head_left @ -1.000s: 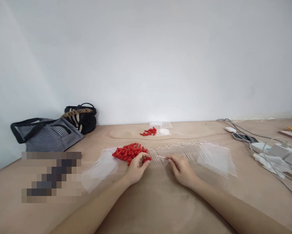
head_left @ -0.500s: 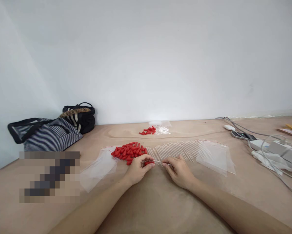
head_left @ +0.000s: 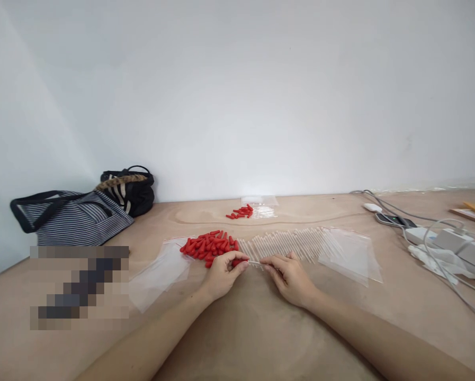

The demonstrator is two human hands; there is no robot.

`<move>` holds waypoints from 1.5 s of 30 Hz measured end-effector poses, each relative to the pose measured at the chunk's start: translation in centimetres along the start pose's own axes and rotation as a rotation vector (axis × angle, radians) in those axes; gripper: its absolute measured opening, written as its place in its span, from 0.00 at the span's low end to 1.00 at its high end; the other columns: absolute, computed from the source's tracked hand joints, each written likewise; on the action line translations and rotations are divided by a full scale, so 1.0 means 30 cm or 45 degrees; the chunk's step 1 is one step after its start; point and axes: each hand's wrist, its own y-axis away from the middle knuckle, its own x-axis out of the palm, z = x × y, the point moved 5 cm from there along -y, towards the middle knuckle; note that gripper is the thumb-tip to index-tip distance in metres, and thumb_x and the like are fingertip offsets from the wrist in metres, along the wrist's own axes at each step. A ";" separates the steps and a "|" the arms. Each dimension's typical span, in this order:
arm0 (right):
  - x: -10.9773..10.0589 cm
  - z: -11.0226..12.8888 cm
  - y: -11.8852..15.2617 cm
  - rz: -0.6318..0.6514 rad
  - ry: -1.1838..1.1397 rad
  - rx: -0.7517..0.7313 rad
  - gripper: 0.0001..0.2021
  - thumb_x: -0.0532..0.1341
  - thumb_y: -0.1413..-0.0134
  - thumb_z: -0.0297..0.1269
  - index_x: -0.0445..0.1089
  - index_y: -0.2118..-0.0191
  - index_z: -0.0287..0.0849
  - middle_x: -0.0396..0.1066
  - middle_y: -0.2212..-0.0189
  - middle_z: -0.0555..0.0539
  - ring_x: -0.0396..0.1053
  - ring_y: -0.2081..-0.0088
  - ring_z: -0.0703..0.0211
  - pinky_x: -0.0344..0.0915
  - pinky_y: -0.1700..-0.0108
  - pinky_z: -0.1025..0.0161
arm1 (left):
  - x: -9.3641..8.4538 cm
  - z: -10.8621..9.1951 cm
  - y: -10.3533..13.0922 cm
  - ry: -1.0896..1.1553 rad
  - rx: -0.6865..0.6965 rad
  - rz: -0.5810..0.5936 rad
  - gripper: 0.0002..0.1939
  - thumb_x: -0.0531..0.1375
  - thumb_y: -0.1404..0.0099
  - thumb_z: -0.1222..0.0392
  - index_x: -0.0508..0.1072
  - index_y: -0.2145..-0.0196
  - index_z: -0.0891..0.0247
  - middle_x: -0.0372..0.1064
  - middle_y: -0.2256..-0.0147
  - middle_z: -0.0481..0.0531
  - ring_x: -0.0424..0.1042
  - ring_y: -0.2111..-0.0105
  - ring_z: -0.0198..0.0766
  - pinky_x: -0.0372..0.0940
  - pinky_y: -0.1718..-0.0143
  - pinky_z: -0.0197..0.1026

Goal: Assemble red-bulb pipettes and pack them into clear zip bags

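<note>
My left hand [head_left: 222,274] is closed on a red bulb [head_left: 240,261], just in front of a heap of red bulbs [head_left: 205,247]. A thin clear tube [head_left: 254,262] spans the gap between my hands, its left end at the red bulb. The fingers of my right hand [head_left: 290,275] pinch its right end. Behind my hands lies a long row of thin clear tubes [head_left: 293,244]. Clear plastic bags lie on the left [head_left: 160,275] and on the right [head_left: 350,260] of the row.
A smaller group of red bulbs [head_left: 241,212] lies near the wall beside clear tubes [head_left: 265,211]. Striped [head_left: 82,219] and black [head_left: 140,196] bags stand at the back left. Power strips [head_left: 455,243], cables and a phone [head_left: 396,220] lie on the right.
The red bulb and the tube end now meet at my left fingertips, and less of the bulb shows. My right fingertips have moved slightly left along the tube.
</note>
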 end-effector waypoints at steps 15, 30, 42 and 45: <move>0.011 0.029 0.003 -0.043 -0.091 -0.008 0.08 0.51 0.45 0.36 0.67 0.66 0.44 0.71 0.75 0.52 0.64 0.74 0.65 0.46 0.65 0.62 | 0.006 -0.004 0.006 0.162 -0.099 -0.002 0.12 0.61 0.48 0.58 0.74 0.67 0.67 0.71 0.74 0.50 0.69 0.73 0.36 0.63 0.70 0.36; -0.013 0.039 0.008 -0.054 -0.018 -0.267 0.10 0.50 0.44 0.32 0.68 0.63 0.44 0.69 0.76 0.51 0.60 0.76 0.67 0.44 0.66 0.62 | 0.011 -0.026 0.021 0.292 -0.177 0.136 0.09 0.64 0.53 0.59 0.75 0.73 0.67 0.70 0.80 0.48 0.66 0.79 0.32 0.62 0.74 0.35; -0.026 0.064 0.018 -0.223 0.104 -0.422 0.12 0.51 0.47 0.29 0.69 0.61 0.44 0.67 0.79 0.51 0.58 0.76 0.66 0.43 0.67 0.62 | 0.006 -0.032 0.018 0.320 -0.244 0.206 0.14 0.64 0.52 0.53 0.74 0.72 0.67 0.69 0.81 0.48 0.67 0.79 0.32 0.63 0.74 0.36; -0.024 0.060 0.015 -0.219 0.088 -0.368 0.11 0.51 0.46 0.29 0.68 0.61 0.44 0.68 0.77 0.51 0.59 0.76 0.66 0.43 0.66 0.62 | 0.005 -0.041 0.015 0.382 -0.239 0.172 0.16 0.64 0.52 0.53 0.71 0.68 0.67 0.69 0.79 0.47 0.67 0.78 0.32 0.63 0.73 0.36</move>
